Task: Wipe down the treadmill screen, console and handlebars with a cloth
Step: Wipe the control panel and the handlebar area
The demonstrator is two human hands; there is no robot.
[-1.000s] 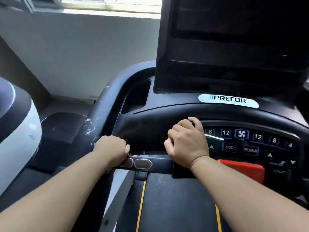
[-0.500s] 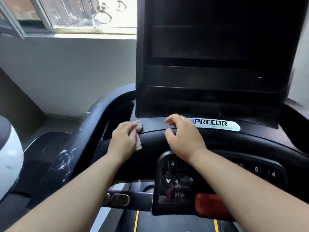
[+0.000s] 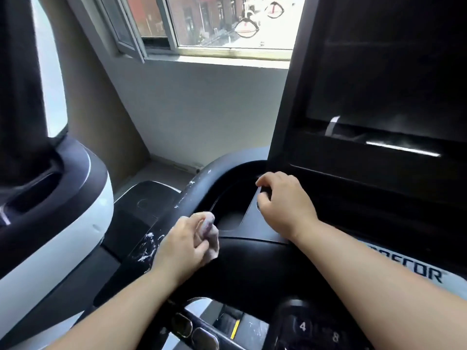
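Note:
The black treadmill screen (image 3: 379, 84) rises at the right above the console (image 3: 252, 269). My left hand (image 3: 184, 248) pinches a small pale crumpled cloth (image 3: 211, 229) just above the console's left end, beside the scuffed left handlebar (image 3: 194, 190). My right hand (image 3: 283, 203) rests with loosely curled fingers on the console rim at the screen's lower left corner, beside a tray recess (image 3: 230, 205). It holds nothing that I can see.
A keypad (image 3: 310, 329) and metal grip sensors (image 3: 194, 332) sit at the bottom. A white-and-black neighbouring machine (image 3: 75, 223) stands close on the left. A white wall (image 3: 202, 109) and a window (image 3: 227, 21) lie behind.
My view has swung left and up. Both hands moved left along the console: the left with the cloth went towards the handlebar, the right to the screen's lower left corner.

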